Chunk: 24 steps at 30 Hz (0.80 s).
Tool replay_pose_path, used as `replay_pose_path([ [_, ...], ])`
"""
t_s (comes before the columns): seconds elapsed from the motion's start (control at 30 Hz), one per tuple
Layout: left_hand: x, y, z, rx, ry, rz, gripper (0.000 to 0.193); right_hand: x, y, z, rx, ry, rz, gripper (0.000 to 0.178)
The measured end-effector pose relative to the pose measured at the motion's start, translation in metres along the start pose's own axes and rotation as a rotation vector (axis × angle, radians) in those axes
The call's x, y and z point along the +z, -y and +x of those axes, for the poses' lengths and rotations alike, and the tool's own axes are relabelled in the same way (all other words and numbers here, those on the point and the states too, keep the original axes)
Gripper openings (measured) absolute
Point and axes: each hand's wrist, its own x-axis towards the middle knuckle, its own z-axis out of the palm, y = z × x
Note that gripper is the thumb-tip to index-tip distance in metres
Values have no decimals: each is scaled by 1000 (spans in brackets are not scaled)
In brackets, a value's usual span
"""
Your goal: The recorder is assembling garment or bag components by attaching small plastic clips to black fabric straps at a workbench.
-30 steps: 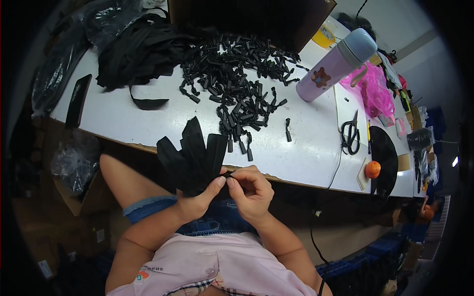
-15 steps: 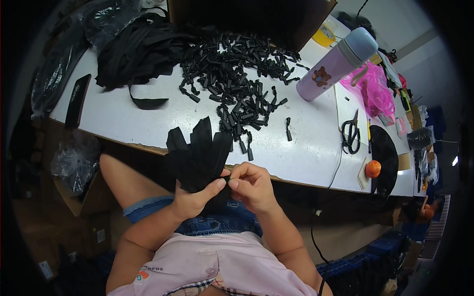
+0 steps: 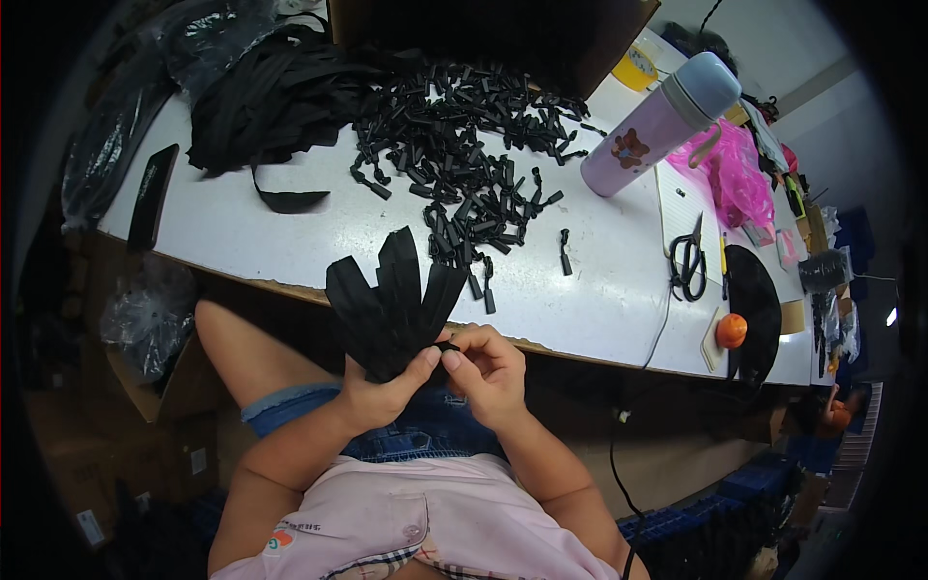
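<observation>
My left hand (image 3: pixel 383 394) is closed round a fanned bundle of black zipper tapes (image 3: pixel 391 304), their free ends spread toward the table. Pressed close against it, my right hand (image 3: pixel 489 379) pinches a small black piece (image 3: pixel 446 347) at the edge of the bundle, between thumb and fingertips. Whether that piece is a tape end or a slider, I cannot tell. Both hands are above my lap, just in front of the table edge. Beyond them lies a heap of black zipper sliders with pulls (image 3: pixel 483 208), a single one (image 3: pixel 565 253) apart on its right.
A pile of black tapes (image 3: pixel 261 106) lies at the back left of the white table (image 3: pixel 387 246). To the right stand a lilac bottle (image 3: pixel 633 135), black scissors (image 3: pixel 688 266) and an orange fruit (image 3: pixel 731 332). A dark box (image 3: pixel 483 39) stands behind the heap.
The tapes in my left hand have fanned wider, the right ones tilting further right. My right hand has shifted slightly left and lower, still pinching at the bundle's edge.
</observation>
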Motion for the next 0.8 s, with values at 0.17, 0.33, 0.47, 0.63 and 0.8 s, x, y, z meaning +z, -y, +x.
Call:
replay_pose_path([
  [0.17,-3,-3,1,-55,32,18,20,-4,0,0,-40,60,-125,6],
  [0.33,-9,-6,2,-85,112,33,21,-4,7,-1,155,56,34,9],
  [0.47,-9,-9,4,-79,91,-5,21,-2,-4,-1,-97,18,-150,8],
  [0.63,-16,-6,4,-203,113,-128,21,-3,0,6,-392,40,-375,7],
  [0.8,-7,-11,1,-122,33,-2,19,-2,0,5,-373,44,-290,8],
])
